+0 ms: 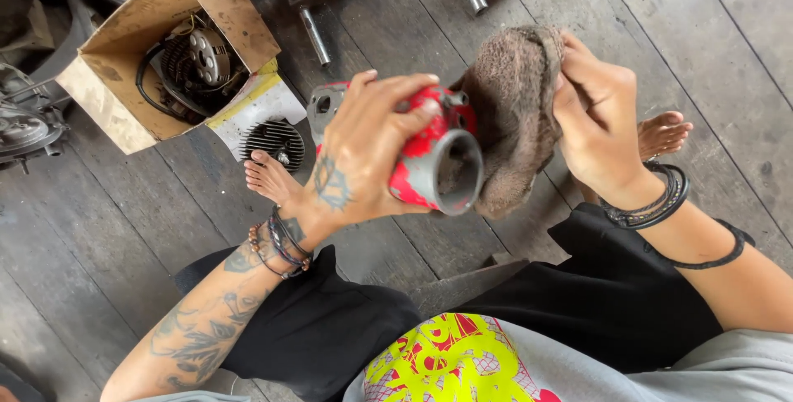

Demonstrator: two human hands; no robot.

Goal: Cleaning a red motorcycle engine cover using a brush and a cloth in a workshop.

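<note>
My left hand grips a red-painted metal engine cylinder with chipped paint, its round open bore facing the camera. My right hand holds a dirty brown rag pressed against the cylinder's right side. Both hands hover above my lap and the wooden floor. My wrists carry dark bracelets, and the left forearm is tattooed.
An open cardboard box at upper left holds a finned engine part and cables. A black finned cylinder lies beside my left foot. Metal frame tubes lie on the grey wooden planks. My right foot shows behind the right hand.
</note>
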